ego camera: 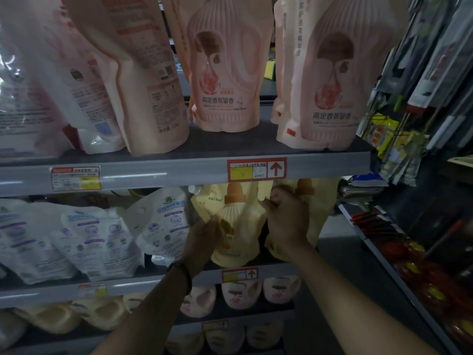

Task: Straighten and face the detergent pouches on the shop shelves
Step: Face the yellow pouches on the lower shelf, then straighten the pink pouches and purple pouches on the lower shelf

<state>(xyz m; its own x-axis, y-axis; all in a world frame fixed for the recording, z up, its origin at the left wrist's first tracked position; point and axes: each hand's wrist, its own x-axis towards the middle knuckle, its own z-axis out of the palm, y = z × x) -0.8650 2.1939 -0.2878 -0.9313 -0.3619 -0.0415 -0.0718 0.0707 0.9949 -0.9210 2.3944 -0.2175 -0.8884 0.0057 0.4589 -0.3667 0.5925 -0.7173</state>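
The person's left hand (204, 235) lies flat, fingers straight, against the left side of a pale yellow soft-plastic detergent pouch with an orange printed cap (240, 226). The pouch stands on the middle grey metal shelf (143, 284). The right hand (286, 219) has its fingers curled round the pouch's upper right edge. A dark band (183, 275) circles the left wrist.

A second pale yellow pouch (322, 201) stands just beside the first on the right, partly hidden by the right hand. On the left, a leaning white pouch with purple print (161, 221) crowds close against the left hand, with more white pouches slumped beyond it. The upper grey shelf edge (179, 172) hangs over the tops of the yellow pouches and carries a red-framed price tag with an upward arrow (256, 170). Above it stand tall peach-pink pouches (225, 73), one of them turned back to front. Rounded pink pouches (240, 293) sit on the shelf below.

The aisle is dim. On the right, a side rack holds hanging packets (409, 98) and, lower down, red packaged goods (409, 267).
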